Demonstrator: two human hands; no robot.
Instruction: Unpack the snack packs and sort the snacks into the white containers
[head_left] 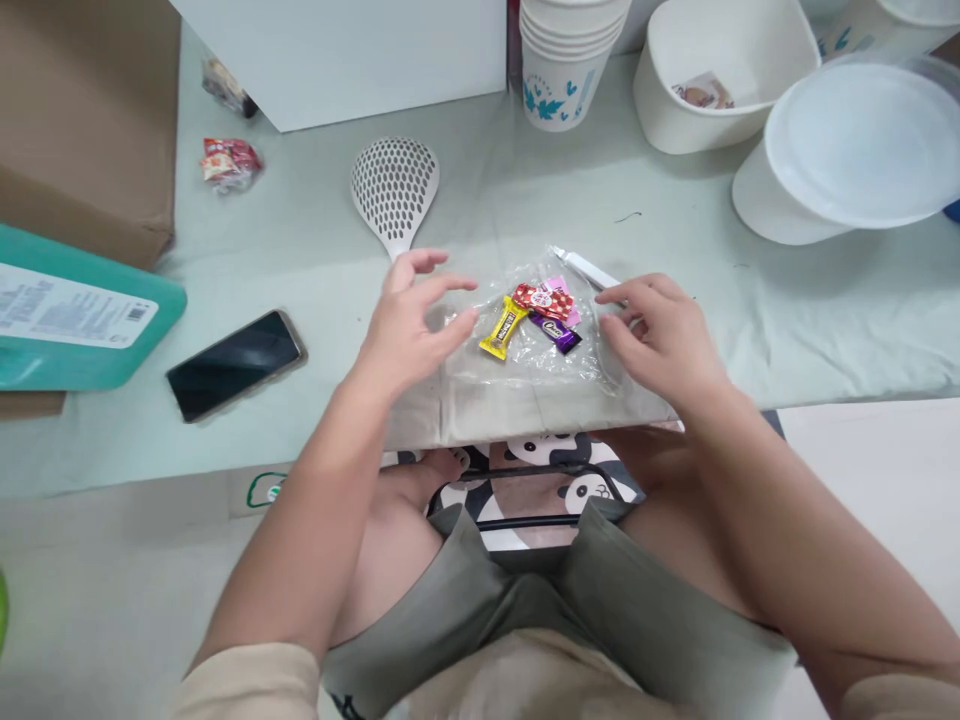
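Observation:
A clear plastic bag (pixel 480 375) lies flat near the table's front edge. On or in it, I cannot tell which, sit several small wrapped sweets: a yellow one (pixel 502 328), a red patterned one (pixel 544 300), a purple one (pixel 556 332) and a pink one partly covered. My left hand (pixel 405 325) hovers left of the bag, fingers spread, holding nothing. At the bag's right edge is my right hand (pixel 664 335), thumb and forefinger apart; whether it touches the plastic is unclear. Behind the bag lies a white pen-like tool (pixel 589 268), its near end by my right fingers.
A white slotted skimmer (pixel 395 185) lies behind my left hand. To the left are a phone (pixel 236 365), a green jug (pixel 150 330) and a red packet (pixel 231 163). Stacked paper cups (pixel 566 85), a white tub (pixel 671 120) and a lidded container (pixel 784 200) stand back right.

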